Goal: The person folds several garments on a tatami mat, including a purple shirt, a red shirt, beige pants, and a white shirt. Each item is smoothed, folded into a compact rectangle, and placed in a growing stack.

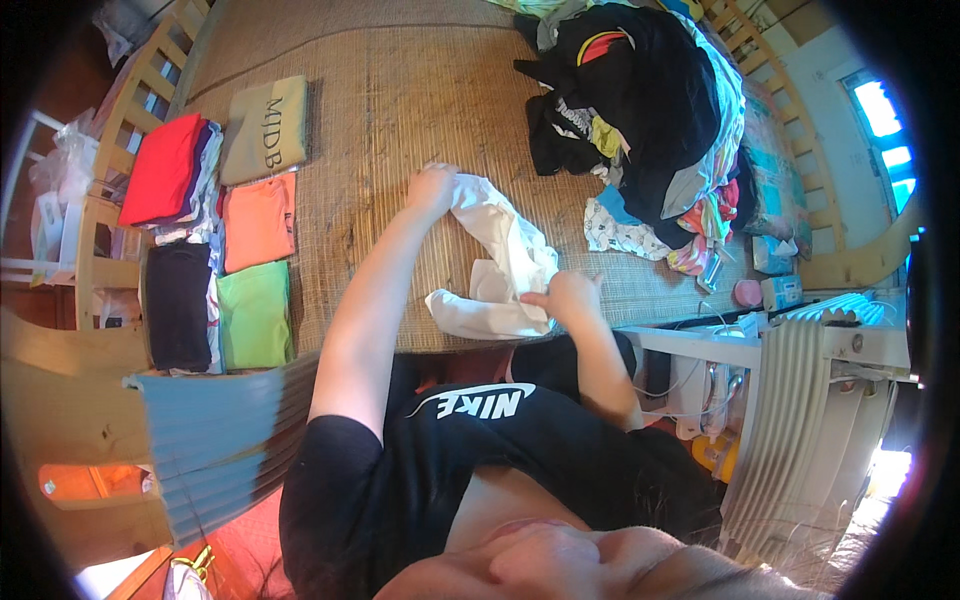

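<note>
A white cloth garment [502, 232], partly bunched and curved, lies on the woven straw mat [382, 112] in front of me. My left hand [433, 187] grips its far end, fingers closed over the fabric. Lower down on the right side, my right hand [571, 298] pinches the garment's edge with the thumb across it. A flap of the cloth bends back to the left near the mat's front edge. Its exact kind cannot be made out.
Folded clothes stand in stacks at the left: a red one [161, 169], a khaki one [264, 129], an orange one [259, 223], a green one [255, 316] and a black one [178, 307]. A heap of loose clothes [637, 105] lies at the right. Wooden rails [127, 116] border the bed.
</note>
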The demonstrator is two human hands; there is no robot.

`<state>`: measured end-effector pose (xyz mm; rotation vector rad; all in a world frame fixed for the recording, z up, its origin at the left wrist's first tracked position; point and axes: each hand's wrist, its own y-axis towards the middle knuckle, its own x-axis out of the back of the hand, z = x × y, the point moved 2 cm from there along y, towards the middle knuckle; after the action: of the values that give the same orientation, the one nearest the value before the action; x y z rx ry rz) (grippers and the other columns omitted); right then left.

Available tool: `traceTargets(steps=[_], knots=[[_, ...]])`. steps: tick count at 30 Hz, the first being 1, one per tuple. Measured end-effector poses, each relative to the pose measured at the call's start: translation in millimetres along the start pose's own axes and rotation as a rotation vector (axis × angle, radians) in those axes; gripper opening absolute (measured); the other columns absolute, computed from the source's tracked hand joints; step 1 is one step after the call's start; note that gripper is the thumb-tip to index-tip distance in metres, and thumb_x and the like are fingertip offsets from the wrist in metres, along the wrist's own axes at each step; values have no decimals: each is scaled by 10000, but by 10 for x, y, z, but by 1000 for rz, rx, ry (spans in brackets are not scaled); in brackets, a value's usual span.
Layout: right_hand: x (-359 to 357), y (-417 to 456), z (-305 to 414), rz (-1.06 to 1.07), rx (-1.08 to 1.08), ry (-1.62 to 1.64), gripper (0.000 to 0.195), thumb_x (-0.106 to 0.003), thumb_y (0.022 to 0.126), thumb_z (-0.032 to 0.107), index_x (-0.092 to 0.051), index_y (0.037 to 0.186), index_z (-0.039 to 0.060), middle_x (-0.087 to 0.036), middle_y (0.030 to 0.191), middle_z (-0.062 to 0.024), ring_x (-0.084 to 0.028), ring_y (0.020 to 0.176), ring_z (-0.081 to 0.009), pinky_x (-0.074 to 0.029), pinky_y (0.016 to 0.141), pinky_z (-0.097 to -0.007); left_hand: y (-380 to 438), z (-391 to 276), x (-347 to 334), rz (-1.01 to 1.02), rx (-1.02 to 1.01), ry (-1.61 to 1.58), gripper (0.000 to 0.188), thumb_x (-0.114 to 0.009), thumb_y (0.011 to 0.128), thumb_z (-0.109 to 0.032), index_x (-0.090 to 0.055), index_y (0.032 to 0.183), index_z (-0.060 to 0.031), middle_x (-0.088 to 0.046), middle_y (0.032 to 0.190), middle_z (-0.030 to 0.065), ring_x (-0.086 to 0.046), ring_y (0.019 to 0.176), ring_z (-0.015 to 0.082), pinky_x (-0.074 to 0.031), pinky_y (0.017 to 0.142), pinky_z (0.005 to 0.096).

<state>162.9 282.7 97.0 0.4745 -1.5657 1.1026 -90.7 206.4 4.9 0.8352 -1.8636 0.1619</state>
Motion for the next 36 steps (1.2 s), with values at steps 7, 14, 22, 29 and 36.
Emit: traceTargets(steps=[7,14,22,29,36], knots=[[-239,-45,-99,-136,46,149,208,-587,742,236,-607,743,29,-599,714,-168,-590,691,-330,-463,624,-410,228,-22,-96,229,-52,61,148,-561,751,-213,-639,827,-112,-609,838,66,-532,910,234,-354,849,453],[132,281,-449,-575,-20,846,187,-519,802,165,-550,824,-17,-589,761,-202,-570,745,-364,-441,646,-395,-78,-1,770,-253,220,-611,165,-508,836,-181,-572,786,-37,-603,756,99,-575,701,203,-436,653,312],[887,324,-576,-479,158,408,196,-535,796,213,-559,831,22,-587,743,-185,-575,738,-332,-441,655,-383,-616,110,1669,92,300,-287,203,-529,826,-233,-583,844,-39,-599,753,127,-581,684,226,-437,629,328],[1202,223,-551,-643,79,234,166,-526,795,220,-557,790,57,-588,761,-165,-565,762,-334,-434,655,-409,-1064,-93,1921,-29,228,-127,165,-542,797,-191,-618,836,-50,-596,786,149,-577,723,292,-441,637,347],[898,840,-680,-242,-28,642,168,-503,789,155,-575,823,6,-584,710,-173,-601,646,-291,-460,632,-416,-715,75,1768,-15,624,-703,180,-479,861,-168,-577,900,-23,-603,719,120,-597,529,237,-468,457,303]])
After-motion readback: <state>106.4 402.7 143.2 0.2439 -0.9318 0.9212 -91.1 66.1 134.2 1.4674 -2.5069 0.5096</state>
